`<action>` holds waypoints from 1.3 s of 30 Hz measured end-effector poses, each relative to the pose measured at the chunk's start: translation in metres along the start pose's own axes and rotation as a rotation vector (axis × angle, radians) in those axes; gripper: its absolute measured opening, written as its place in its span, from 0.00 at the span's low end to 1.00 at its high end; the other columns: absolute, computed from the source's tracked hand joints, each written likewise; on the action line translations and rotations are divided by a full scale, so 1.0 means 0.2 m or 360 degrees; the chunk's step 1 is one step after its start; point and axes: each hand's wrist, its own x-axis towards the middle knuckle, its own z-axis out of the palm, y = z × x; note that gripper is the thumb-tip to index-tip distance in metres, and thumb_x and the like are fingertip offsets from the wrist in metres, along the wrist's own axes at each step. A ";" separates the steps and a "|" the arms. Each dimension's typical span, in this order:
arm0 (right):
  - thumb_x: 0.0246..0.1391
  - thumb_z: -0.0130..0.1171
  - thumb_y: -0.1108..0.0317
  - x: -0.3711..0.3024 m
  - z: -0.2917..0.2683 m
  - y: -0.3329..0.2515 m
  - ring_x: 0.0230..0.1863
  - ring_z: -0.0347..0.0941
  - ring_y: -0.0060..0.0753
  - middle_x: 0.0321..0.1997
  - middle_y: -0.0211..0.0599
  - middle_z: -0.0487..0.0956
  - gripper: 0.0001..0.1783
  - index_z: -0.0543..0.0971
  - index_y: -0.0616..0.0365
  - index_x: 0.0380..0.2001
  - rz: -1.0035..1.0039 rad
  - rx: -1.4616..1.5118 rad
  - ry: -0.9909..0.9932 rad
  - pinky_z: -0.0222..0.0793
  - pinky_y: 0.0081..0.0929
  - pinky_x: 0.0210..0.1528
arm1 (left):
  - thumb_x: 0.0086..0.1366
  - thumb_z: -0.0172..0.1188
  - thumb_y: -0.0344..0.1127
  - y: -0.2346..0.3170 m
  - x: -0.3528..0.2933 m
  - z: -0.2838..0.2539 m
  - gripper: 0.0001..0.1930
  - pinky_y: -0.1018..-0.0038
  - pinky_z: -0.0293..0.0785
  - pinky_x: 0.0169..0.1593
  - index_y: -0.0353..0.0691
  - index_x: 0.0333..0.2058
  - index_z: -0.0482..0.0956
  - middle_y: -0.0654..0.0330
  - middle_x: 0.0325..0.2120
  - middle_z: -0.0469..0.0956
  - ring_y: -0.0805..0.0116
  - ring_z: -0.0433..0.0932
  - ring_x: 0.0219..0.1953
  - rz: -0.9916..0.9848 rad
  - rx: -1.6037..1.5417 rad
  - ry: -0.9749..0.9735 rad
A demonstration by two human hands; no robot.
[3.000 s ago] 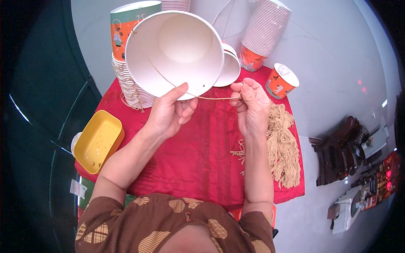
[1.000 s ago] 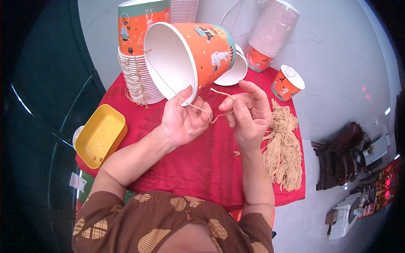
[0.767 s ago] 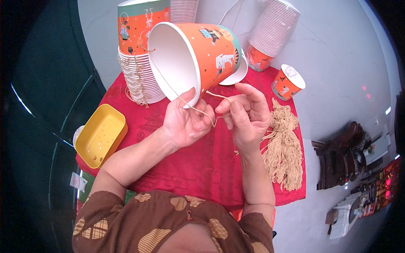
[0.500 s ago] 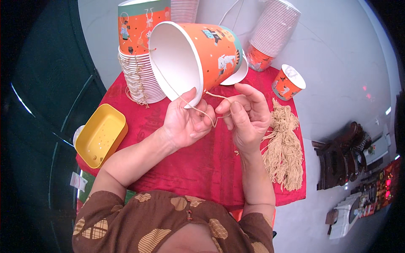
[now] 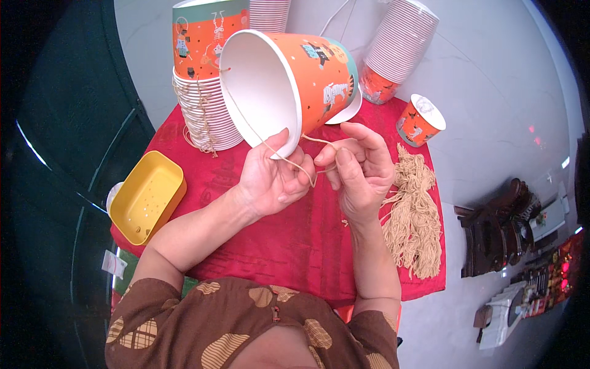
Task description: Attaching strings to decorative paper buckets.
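Observation:
A large orange paper bucket [image 5: 319, 80] with a green base and white inside lies tilted on its side, its mouth facing left. My left hand [image 5: 273, 169] holds its lower rim, thumb against the inside and fingers curled beneath. Tan string [image 5: 247, 120] runs from a hole at the far rim across the mouth to my left fingers. Its other part leaves the near rim and reaches my right hand [image 5: 359, 169]. There thumb and forefinger pinch the string, and it makes a small loop between both hands. A bundle of tan strings [image 5: 415, 212] lies right of my right wrist.
Stacked buckets [image 5: 209, 117] with string on their rims stand behind at left. Another stack of buckets [image 5: 402, 46] leans at the back right, near a small orange cup [image 5: 421, 120]. A yellow tray [image 5: 147, 197] with small bits sits at the left edge of the red-covered table [image 5: 289, 246].
The bucket has turned slightly, its body shifting a little to the right. Both hands stay almost in place, still holding the rim and the string.

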 end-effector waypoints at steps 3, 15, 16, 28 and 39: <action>0.63 0.50 0.75 0.00 0.00 0.00 0.18 0.64 0.13 0.33 0.44 0.81 0.18 0.68 0.66 0.55 -0.0010 -0.0026 -0.0005 0.56 0.12 0.19 | 0.71 0.39 0.55 0.00 0.00 0.00 0.29 0.77 0.59 0.12 0.40 0.18 0.71 0.44 0.20 0.76 0.67 0.64 0.12 -0.0017 0.0012 -0.0001; 0.61 0.48 0.80 0.00 0.04 -0.02 0.22 0.68 0.12 0.31 0.36 0.80 0.16 0.70 0.67 0.52 0.0210 -0.0175 0.0070 0.63 0.12 0.23 | 0.72 0.35 0.53 0.00 0.00 0.00 0.26 0.78 0.61 0.11 0.35 0.41 0.74 0.52 0.21 0.77 0.69 0.67 0.11 0.0033 0.0102 0.0033; 0.61 0.48 0.80 0.00 0.05 -0.02 0.22 0.68 0.12 0.31 0.36 0.80 0.16 0.70 0.67 0.52 0.0210 -0.0175 0.0069 0.63 0.12 0.23 | 0.71 0.38 0.56 0.00 -0.01 0.00 0.26 0.78 0.62 0.13 0.37 0.43 0.72 0.54 0.25 0.78 0.68 0.70 0.13 0.0029 0.0113 0.0052; 0.62 0.52 0.72 0.04 0.05 0.04 0.18 0.63 0.10 0.26 0.32 0.78 0.10 0.74 0.68 0.42 0.0473 -0.0329 0.0247 0.55 0.11 0.19 | 0.74 0.36 0.51 -0.01 0.05 -0.09 0.25 0.80 0.57 0.11 0.34 0.39 0.73 0.55 0.19 0.75 0.73 0.68 0.11 0.0491 0.0798 0.0473; 0.61 0.55 0.70 -0.05 -0.11 0.32 0.15 0.62 0.12 0.20 0.25 0.73 0.06 0.75 0.61 0.31 0.0845 -0.0407 0.0580 0.54 0.13 0.16 | 0.70 0.51 0.45 -0.04 0.11 -0.19 0.16 0.83 0.62 0.12 0.35 0.39 0.73 0.59 0.19 0.76 0.75 0.71 0.13 0.0248 0.0841 0.0738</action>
